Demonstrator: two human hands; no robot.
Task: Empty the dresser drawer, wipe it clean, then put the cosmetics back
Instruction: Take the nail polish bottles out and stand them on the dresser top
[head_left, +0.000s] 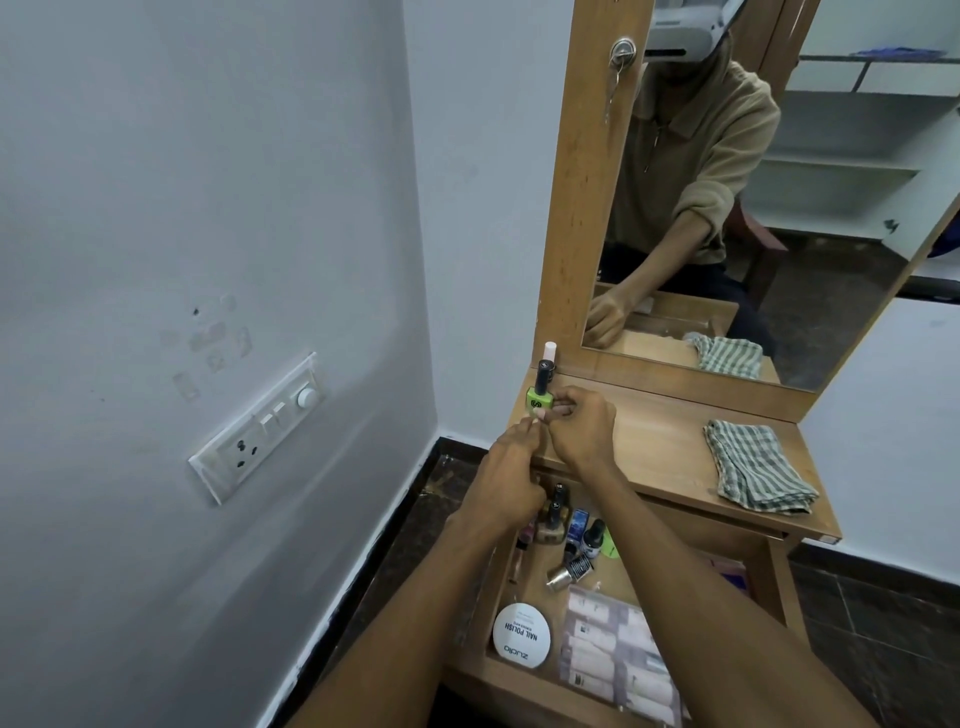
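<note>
Round white tin (521, 640) in the open drawer, lid printed "NAIL POLISH" and "zudio", lettering upside down to the camera, smaller print on the lid and on neighbouring bottles too small to read

Looking forward and steeply down from head height, close over a wooden dresser top (660, 441), with wide-angle bending at the edges. Facing the room corner: grey wall filling the left half, mirror (779, 208) rising at upper right and reflecting the wearer with the headset. Sitting near enough for both forearms to be entering from the bottom edge, left hand (506, 480) and right hand (582, 426) meeting near centre. Peering straight down into the open drawer (587, 613) at lower centre. Only one view, so nothing being shared with another.
</note>
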